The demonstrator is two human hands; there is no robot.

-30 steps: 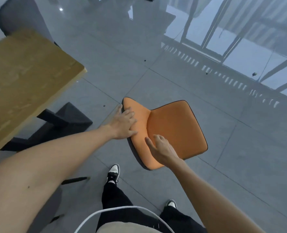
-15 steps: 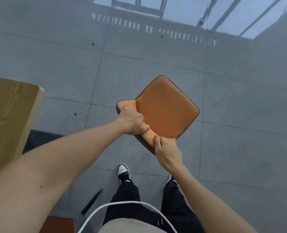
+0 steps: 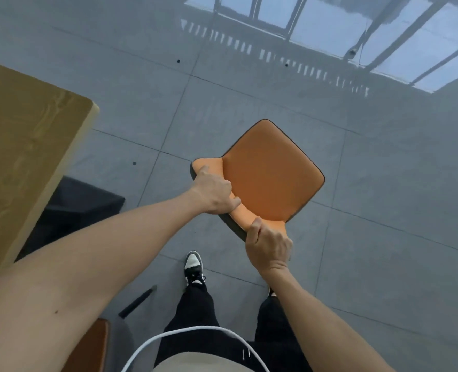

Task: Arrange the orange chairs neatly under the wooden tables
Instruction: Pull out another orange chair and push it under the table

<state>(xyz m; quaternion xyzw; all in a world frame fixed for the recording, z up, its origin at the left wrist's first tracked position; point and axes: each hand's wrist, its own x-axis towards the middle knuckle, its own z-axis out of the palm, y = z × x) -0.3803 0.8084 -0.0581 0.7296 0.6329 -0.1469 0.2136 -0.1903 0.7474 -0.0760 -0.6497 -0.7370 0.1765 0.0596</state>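
While both my hands are clamped on the backrest of the orange padded chair with the dark shell (image 3: 270, 173), the job looks to me only just begun for this one: the chair stands out on the grey tiled floor (image 3: 383, 264), well apart from the light wooden table with the rounded corner (image 3: 29, 146) at my left, and it is not yet under anything. My left hand (image 3: 214, 193) grips the top edge of the backrest near its left end, fingers curled together over the padding and thumb tucked on the near side; my right hand (image 3: 269, 248) is closed on the right end of the same edge, fingers wrapped down over the back. The seat points away from me, toward the bright window reflection on the tiles, so I judge that I have to swing the chair round to the left and push it in beneath the tabletop, beside the black table base (image 3: 83, 208) showing under the edge. A second orange seat (image 3: 93, 345) peeks in at the bottom left, close by the table; whether it is properly tucked in I cannot tell. No containers are in view, so nothing to report inside any
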